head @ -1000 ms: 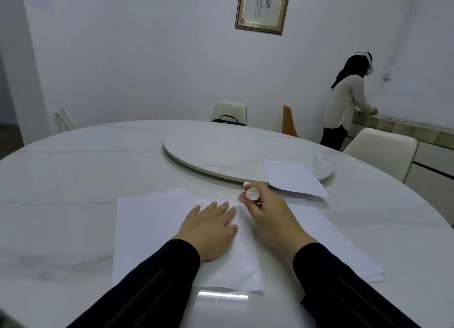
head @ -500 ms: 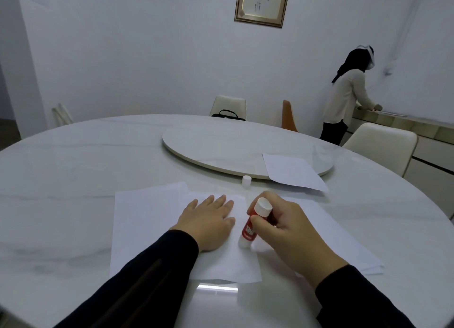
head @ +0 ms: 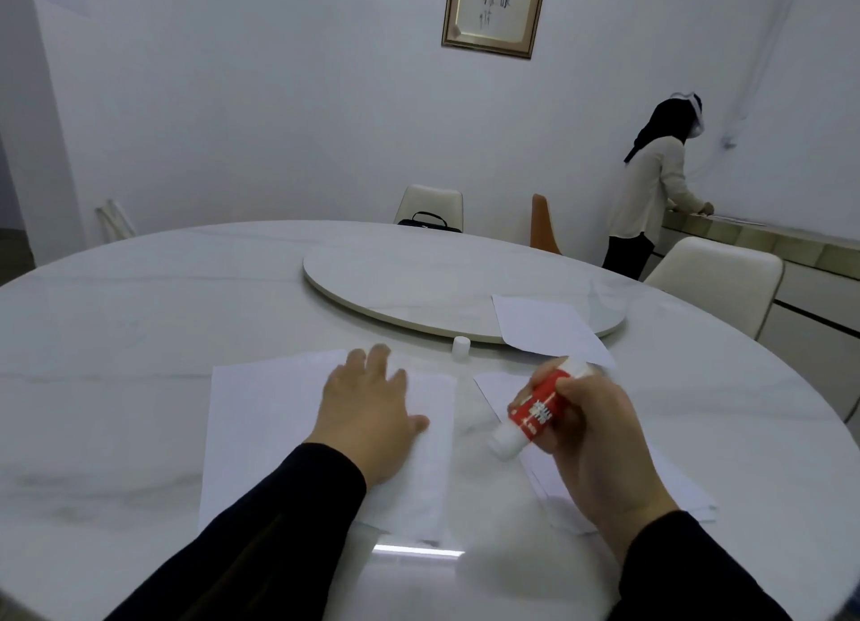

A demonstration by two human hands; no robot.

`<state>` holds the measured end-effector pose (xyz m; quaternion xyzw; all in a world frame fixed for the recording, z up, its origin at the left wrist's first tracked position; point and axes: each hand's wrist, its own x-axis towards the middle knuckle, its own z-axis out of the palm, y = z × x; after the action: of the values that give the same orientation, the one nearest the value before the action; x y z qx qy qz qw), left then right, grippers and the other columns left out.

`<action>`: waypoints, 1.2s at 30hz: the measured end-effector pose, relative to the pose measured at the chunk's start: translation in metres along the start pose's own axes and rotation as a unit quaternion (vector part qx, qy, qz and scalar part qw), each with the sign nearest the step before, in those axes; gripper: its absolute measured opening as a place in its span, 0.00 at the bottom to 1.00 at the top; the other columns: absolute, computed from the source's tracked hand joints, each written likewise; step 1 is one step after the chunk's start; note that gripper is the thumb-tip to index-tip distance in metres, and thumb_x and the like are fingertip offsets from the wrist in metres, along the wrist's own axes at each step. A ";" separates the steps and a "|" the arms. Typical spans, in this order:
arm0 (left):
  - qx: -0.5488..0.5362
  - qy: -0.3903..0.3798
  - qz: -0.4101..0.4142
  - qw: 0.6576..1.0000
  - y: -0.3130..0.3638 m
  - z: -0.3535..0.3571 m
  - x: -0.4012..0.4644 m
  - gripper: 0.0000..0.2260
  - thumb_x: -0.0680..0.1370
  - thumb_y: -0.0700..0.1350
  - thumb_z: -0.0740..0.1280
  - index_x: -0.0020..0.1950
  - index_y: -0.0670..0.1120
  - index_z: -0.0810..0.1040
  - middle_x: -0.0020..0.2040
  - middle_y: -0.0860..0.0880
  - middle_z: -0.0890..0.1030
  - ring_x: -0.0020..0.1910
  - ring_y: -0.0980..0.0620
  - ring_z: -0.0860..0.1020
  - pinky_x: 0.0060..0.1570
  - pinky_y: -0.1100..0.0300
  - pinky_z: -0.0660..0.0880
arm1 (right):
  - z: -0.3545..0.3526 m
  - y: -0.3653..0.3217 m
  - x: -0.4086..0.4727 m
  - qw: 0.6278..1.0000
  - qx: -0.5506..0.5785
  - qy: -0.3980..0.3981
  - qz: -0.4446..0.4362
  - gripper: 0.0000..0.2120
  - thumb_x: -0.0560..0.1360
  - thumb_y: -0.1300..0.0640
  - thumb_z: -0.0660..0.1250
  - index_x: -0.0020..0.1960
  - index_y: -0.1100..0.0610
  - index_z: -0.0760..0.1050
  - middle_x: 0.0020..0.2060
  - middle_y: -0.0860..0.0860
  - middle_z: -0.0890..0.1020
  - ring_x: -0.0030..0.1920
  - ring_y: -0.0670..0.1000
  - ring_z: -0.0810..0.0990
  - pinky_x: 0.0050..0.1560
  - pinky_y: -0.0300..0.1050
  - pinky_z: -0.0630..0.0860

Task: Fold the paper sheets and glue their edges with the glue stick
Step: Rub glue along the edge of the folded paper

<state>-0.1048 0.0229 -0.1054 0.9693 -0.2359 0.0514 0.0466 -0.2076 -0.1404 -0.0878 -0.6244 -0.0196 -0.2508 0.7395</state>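
Note:
A white folded paper sheet (head: pixel 260 416) lies on the round white table (head: pixel 139 304) in front of me. My left hand (head: pixel 367 402) rests flat on it, fingers spread. My right hand (head: pixel 586 429) grips a red-and-white glue stick (head: pixel 535 411), tilted with its uncapped end pointing down-left, just off the sheet's right edge and above the table. The stick's white cap (head: pixel 460 347) stands on the table beyond the sheet. A stack of white sheets (head: pixel 675 490) lies under my right hand. Another white sheet (head: pixel 544 329) rests partly on the turntable.
A round turntable (head: pixel 419 285) sits at the table's centre. Pale chairs (head: pixel 716 281) stand around the table, one with a black bag (head: pixel 428 222), and an orange chair (head: pixel 542 225) at the back. A person (head: pixel 651 188) stands at a counter at the right wall.
My right hand drew the glue stick back from near the cap, then lifted it right off the sheet's edge. My left hand slid slightly forward on the sheet.

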 end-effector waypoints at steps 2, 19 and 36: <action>0.037 -0.008 -0.029 0.999 0.001 -0.005 -0.003 0.19 0.79 0.56 0.55 0.66 0.48 0.68 0.68 0.46 0.66 0.68 0.44 0.62 0.65 0.49 0.59 | -0.001 0.000 0.001 0.999 0.003 0.049 -0.009 0.08 0.65 0.57 0.60 0.34 0.59 0.76 0.28 0.57 0.76 0.26 0.52 0.70 0.26 0.39 0.66; -0.157 -0.090 0.080 0.980 -0.001 -0.010 -0.001 0.18 0.80 0.48 0.56 0.69 0.55 0.66 0.74 0.54 0.63 0.72 0.50 0.62 0.74 0.52 0.53 | 0.010 0.006 0.006 0.959 -0.252 0.117 -0.063 0.07 0.75 0.59 0.64 0.43 0.47 0.75 0.37 0.40 0.84 0.43 0.51 0.82 0.50 0.51 0.79; -0.051 -0.109 0.092 0.988 0.010 0.010 0.010 0.24 0.82 0.51 0.45 0.78 0.50 0.45 0.79 0.53 0.45 0.78 0.54 0.45 0.75 0.52 0.43 | 0.018 0.030 0.028 0.897 -0.431 -0.079 -0.063 0.03 0.74 0.57 0.62 0.45 0.51 0.72 0.41 0.50 0.82 0.42 0.50 0.78 0.44 0.44 0.74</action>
<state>-0.1001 0.0086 -0.1138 0.9395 -0.3303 -0.0624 0.0653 -0.1664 -0.1310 -0.1013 -0.8972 -0.0074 -0.2304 0.3768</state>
